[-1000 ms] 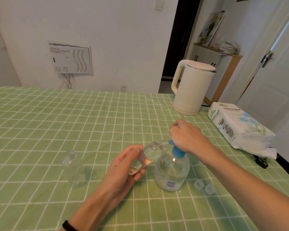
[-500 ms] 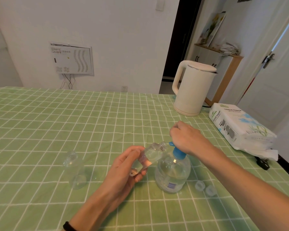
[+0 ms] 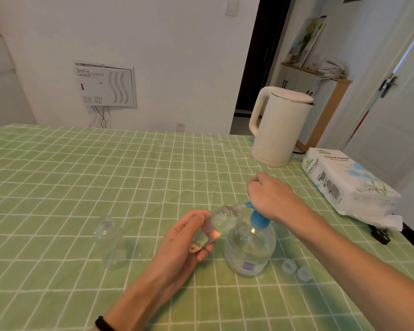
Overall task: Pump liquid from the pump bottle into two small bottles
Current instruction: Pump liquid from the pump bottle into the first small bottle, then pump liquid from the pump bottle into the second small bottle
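The table (image 3: 58, 175) lies open to the left; a kettle (image 3: 280, 130) and tissue pack (image 3: 344, 185) crowd its right edge. The clear, blue-headed pump bottle (image 3: 249, 247) stands front-centre, its spout at the mouth of a tilted small bottle (image 3: 221, 219) clamped in the left hand (image 3: 184, 244) fingers. The right hand (image 3: 270, 197) fingers curl over the pump head.

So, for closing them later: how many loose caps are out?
2. The left cap and the right cap lie side by side on the tablecloth, right of the pump bottle. Others may hide under the forearm.
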A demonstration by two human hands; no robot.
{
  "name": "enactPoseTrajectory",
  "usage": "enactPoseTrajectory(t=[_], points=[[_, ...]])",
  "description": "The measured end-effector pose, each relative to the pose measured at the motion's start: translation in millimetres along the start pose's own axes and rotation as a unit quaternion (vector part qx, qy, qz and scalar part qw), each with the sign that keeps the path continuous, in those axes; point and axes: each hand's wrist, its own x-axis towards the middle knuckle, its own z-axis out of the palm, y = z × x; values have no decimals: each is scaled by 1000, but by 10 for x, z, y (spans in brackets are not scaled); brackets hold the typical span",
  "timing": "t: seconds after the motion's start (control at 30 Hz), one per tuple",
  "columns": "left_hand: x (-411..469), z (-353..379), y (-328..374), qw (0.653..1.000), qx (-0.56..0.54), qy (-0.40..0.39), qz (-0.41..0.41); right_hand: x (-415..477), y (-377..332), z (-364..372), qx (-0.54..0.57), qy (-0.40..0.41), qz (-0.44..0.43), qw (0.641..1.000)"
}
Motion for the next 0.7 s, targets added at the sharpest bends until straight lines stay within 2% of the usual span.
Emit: enactPoseTrajectory(t=[0.1, 0.27, 0.43, 0.57, 0.7], points=[[8, 8, -11, 1000, -14, 5, -6, -24, 8, 4, -4, -2, -4, 1000], [-21, 33, -26, 996, -90, -24, -13, -42, 46, -14, 121, 61, -28, 990], [-76, 46, 9, 981, -169, -94, -33, -69, 121, -15, 200, 120, -52, 971], [-88, 84, 59, 974, -193, -118, -25, -45, 157, -8, 227, 136, -87, 960], [-94, 72, 88, 976, -189, -105, -7, -18, 162, 3, 230, 150, -97, 957]])
